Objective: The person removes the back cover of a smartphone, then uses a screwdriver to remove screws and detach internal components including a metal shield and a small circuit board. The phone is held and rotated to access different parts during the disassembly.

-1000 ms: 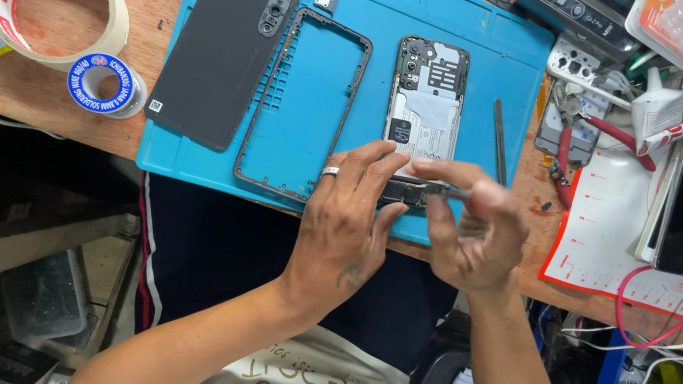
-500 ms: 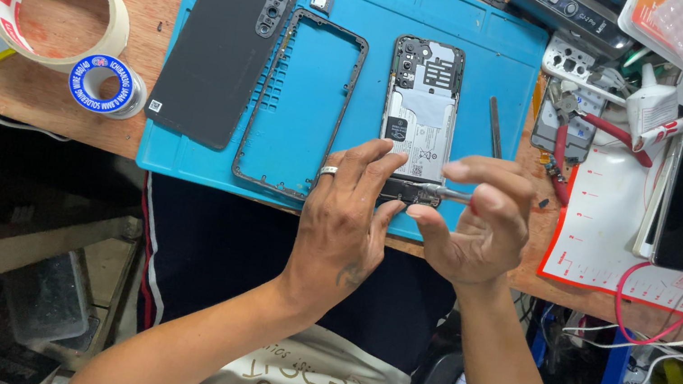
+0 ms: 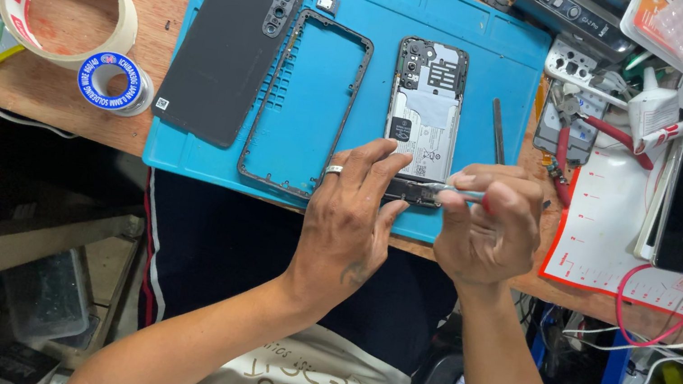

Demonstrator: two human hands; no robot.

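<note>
Phone (image 3: 424, 114), opened with its back off and its insides showing, lies face down on the blue mat (image 3: 475, 40) at the middle of the frame, its lower end near the mat's front edge. The left hand (image 3: 351, 221), a ring on one finger, rests over that lower end with its fingers spread loosely and their tips touching the phone's bottom edge; it closes on nothing. The right hand (image 3: 487, 224), just to the right, is pinched tight around a thin metal tool (image 3: 455, 194) whose tip points left at the phone's bottom part. Whether the tip touches the phone cannot be told.

Left of the phone on the mat lies a black frame (image 3: 305, 104), and left of that the dark back cover (image 3: 227, 46). A slim dark rod (image 3: 498, 130) lies just right of the phone. At the upper left, off the mat, sit a roll of tape (image 3: 69, 7) and a small blue spool (image 3: 112, 81). Red-handled pliers (image 3: 598, 132) lie among clutter at the upper right.
</note>
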